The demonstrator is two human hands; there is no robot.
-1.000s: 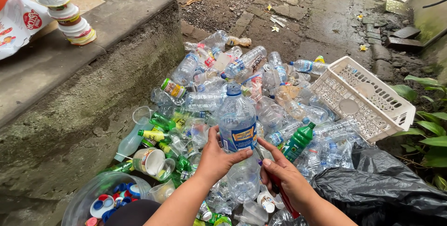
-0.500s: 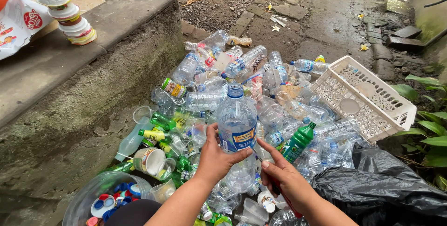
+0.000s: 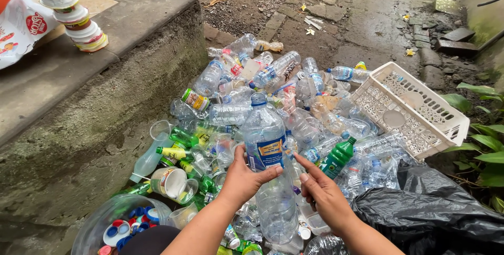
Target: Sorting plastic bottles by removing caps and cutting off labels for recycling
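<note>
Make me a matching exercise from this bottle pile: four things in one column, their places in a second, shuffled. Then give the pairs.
Things:
1. clear bottle with blue cap
2. green bottle
3. white crate
4. bowl of caps

Places:
A. tipped on its side at the pile's right edge
B. bottom left, beside the concrete step
C. held upright in the left hand
D. lying in the pile just above the right hand

Pairs: 1-C, 2-D, 3-A, 4-B
</note>
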